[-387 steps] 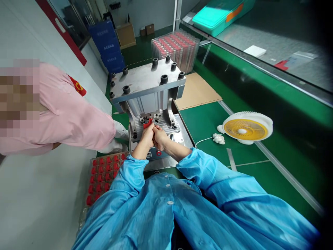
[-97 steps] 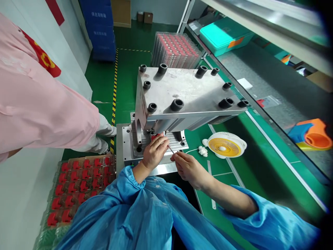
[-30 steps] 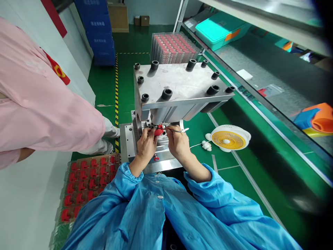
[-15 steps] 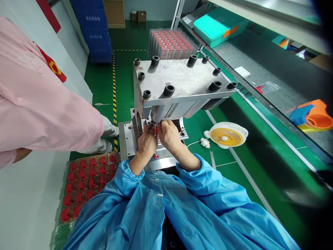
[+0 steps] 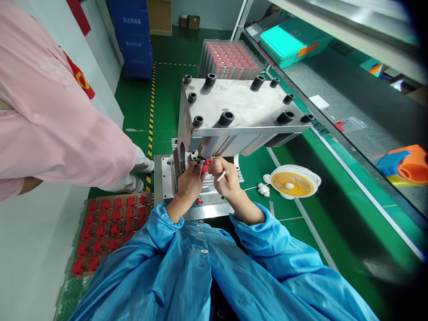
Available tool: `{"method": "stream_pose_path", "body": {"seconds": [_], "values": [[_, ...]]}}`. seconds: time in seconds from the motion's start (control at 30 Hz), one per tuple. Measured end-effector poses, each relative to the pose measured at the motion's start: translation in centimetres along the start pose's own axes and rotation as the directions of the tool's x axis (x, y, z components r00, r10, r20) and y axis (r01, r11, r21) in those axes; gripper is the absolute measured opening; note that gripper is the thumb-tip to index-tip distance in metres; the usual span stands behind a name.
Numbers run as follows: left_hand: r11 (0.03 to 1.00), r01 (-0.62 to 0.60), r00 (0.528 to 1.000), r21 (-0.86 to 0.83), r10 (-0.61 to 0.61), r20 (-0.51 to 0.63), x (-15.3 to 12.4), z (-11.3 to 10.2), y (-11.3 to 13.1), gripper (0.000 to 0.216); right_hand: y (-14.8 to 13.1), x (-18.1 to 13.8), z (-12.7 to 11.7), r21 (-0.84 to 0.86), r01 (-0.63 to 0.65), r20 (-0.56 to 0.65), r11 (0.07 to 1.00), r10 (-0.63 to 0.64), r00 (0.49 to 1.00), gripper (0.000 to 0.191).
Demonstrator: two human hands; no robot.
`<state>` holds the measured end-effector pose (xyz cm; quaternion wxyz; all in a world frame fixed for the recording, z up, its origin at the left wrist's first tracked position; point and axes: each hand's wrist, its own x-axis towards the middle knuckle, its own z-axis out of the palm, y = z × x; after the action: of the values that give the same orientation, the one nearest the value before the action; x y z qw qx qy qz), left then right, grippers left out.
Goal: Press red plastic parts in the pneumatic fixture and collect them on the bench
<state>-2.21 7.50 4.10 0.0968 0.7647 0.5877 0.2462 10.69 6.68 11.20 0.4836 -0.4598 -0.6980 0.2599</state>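
My left hand [image 5: 191,183] is closed, its fingertips pinching a small red plastic part [image 5: 205,168] at the front of a metal press [image 5: 247,100]. Close on its right, my right hand [image 5: 228,179] is curled around a thin white stick [image 5: 221,176] whose end pokes out of the fist. Just behind the fingers, another bit of red [image 5: 207,161] shows in the press, partly covered by my hands. A red button [image 5: 199,202] and a green button [image 5: 224,198] sit on the front of the press base.
At my left lies a clear tray [image 5: 80,236] filled with red parts, and beside it stands a person in a pink coat [image 5: 67,120]. Stacked trays of red parts [image 5: 230,58] rise behind the press. To the right are a yellow-and-white fan [image 5: 294,182] and a shelf bench [image 5: 354,96].
My hands have drawn slightly back from under the press head and apart. The right fist has turned, so the white stick now shows. The camera view has shifted a little left.
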Motion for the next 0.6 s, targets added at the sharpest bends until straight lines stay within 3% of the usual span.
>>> {"method": "stream_pose_path", "body": {"seconds": [0.27, 0.43, 0.6], "values": [[1.0, 0.011, 1.0, -0.022, -0.011, -0.011, 0.0, 0.5, -0.1, 0.027, 0.0, 0.0, 1.0, -0.082, -0.006, -0.069, 0.997, 0.001, 0.998, 0.06], [0.998, 0.016, 0.998, -0.066, -0.012, 0.065, 0.0, 0.5, 0.3, 0.022, -0.6, -0.1, 1.6, -0.134, -0.059, -0.125, 0.989, 0.043, 0.991, 0.061], [0.999, 0.015, 0.997, -0.05, -0.011, 0.075, 0.2, 0.3, 0.8, 0.023, 0.2, 0.2, 1.1, -0.137, -0.04, -0.025, 0.99, 0.037, 0.999, 0.063]]}}
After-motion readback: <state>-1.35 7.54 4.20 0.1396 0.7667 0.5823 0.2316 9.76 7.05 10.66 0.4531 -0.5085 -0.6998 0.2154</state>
